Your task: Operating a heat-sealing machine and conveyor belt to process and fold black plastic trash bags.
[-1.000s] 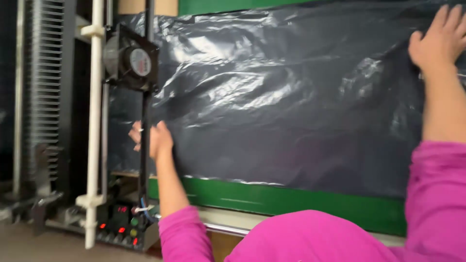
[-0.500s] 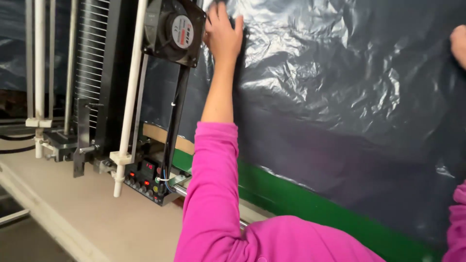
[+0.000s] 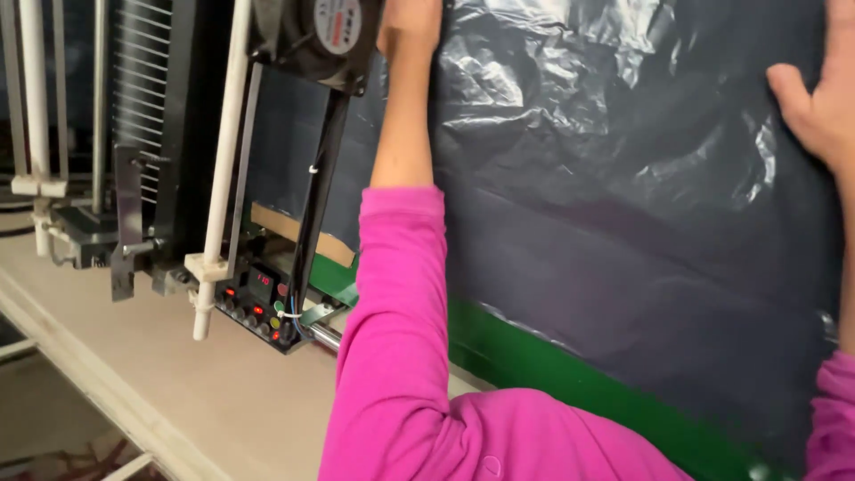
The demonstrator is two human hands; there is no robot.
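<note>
Black plastic sheet (image 3: 623, 205) spreads under your flat, open right hand (image 3: 819, 98); your left hand (image 3: 410, 22) presses its top edge beside a fan (image 3: 316, 36), fingers cropped, spread unclear.

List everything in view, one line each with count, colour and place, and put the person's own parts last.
plastic sheet: one, dark grey, wrinkled, spread flat over the right half
green surface: one, green strip showing below the sheet's lower edge
fan: one, black with a round label, top centre-left
white pipes: several, white, upright at left
control box: one, black with red and coloured lights, below the fan
cardboard strip: one, brown, beside the control box
table: one, beige, lower left
sleeves: two, pink, bottom centre and right edge
left hand: one, flat on the sheet's top left
right hand: one, flat on the sheet at right
</note>
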